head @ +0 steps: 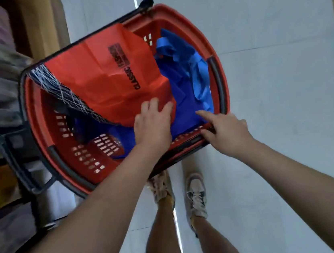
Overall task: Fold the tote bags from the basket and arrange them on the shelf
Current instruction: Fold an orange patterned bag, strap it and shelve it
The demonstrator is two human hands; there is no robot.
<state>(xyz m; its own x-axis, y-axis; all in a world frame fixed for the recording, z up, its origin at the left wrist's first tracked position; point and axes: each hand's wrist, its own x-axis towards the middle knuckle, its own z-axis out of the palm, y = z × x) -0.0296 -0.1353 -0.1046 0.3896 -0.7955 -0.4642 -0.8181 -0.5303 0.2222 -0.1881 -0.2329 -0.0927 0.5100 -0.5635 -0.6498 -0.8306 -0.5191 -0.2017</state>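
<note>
Left grip (153, 126) sits on the near edge of the orange bag (104, 71), fingers bent over the top of the cloth. The thumb is hidden, so I can't tell if it's actually pinching or just resting there. Right grip (228, 132) is just beside it, holding nothing, with the index finger stretched out over the blue bags (181, 95). All the bags sit in the basket (222, 81), none folded as far as I can see.

Stuff that could go sideways imo: the orange bag lies on top of the blue ones right under the left grip, and on the far side from the right grip a dark bag with white lines (61, 93) lies right against its edge. Lift with only a shallow hold and the cloth probably slips out, or drags a neighbour along. The blue straps (199, 80) loop loose just beyond the right grip, easy to snag a finger on. The basket looks light too, so a hard tug might scoot it across the floor (271, 71).
</note>
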